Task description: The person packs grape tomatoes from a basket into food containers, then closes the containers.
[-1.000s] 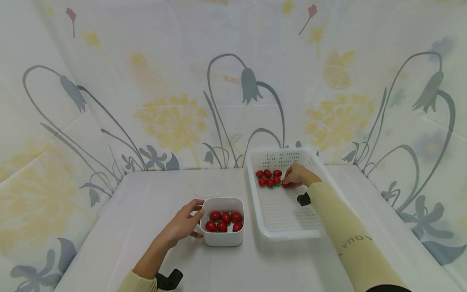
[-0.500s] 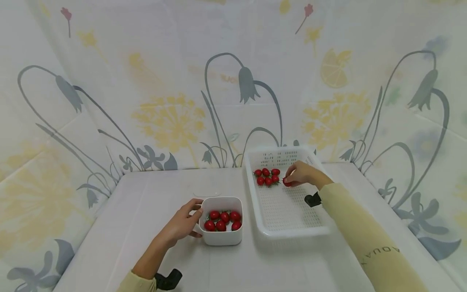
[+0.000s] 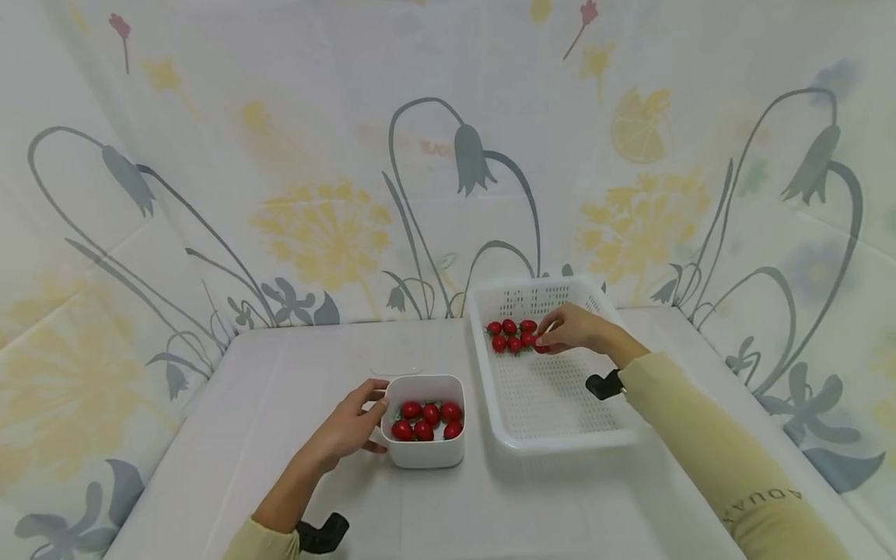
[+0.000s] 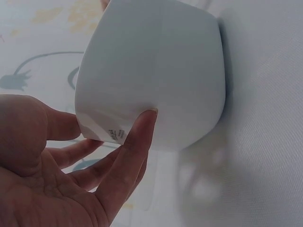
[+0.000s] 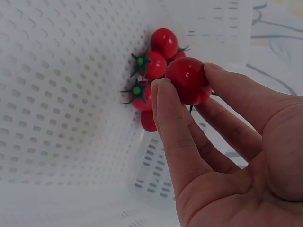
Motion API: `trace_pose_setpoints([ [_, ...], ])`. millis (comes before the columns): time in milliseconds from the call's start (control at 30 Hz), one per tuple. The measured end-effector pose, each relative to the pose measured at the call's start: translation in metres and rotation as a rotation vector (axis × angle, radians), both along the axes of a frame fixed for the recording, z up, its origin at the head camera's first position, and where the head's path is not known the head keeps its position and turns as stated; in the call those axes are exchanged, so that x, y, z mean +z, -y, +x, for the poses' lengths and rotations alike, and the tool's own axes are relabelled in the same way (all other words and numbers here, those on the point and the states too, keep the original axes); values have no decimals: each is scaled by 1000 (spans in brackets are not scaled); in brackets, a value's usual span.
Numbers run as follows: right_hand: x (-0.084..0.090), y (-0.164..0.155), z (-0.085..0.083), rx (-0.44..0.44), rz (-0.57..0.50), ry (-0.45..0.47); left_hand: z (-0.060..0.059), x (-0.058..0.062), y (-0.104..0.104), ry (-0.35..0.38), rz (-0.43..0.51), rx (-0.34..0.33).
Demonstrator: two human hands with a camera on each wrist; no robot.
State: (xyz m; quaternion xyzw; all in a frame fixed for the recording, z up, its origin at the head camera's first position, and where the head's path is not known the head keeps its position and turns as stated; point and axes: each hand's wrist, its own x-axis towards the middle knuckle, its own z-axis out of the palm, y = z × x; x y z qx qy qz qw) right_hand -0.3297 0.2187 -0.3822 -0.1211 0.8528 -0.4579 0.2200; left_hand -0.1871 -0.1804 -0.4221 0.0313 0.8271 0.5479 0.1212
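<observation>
My right hand pinches a cherry tomato between thumb and fingertips, over the far part of a white perforated basket. In the right wrist view, several other cherry tomatoes with green star-shaped caps lie grouped just behind the held one. My left hand touches the left side of a small white square box with spread fingers. Seen from the left wrist, the fingers rest along the wall of the box, the thumb at its rim. Several cherry tomatoes lie inside the box.
Box and basket stand side by side on a white-covered table, the basket to the right. A thin transparent round-edged item lies behind the box. A floral-printed sheet hangs along the back and sides.
With the tomato pinched, my right hand first drew slightly away from the group, then came back left beside it. My left hand keeps its place at the box.
</observation>
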Motion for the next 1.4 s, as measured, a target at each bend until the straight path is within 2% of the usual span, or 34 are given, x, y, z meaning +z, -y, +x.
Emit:
trace_pose_setpoints([
  [167,3,3,3,14,11,-38,-1,1,0,3,12,-10],
  [400,9,8,11,21,1,-34,0,0,0,3,8,-12],
  [767,19,11,23,79,-51,-44,0,-1,0,-1,-2,-5],
  [1133,28,23,32,96,-94,-67,0,-1,-1,-6,-7,1],
  [1400,32,33,42,103,-65,-111,0,-1,-1,-8,-8,1],
])
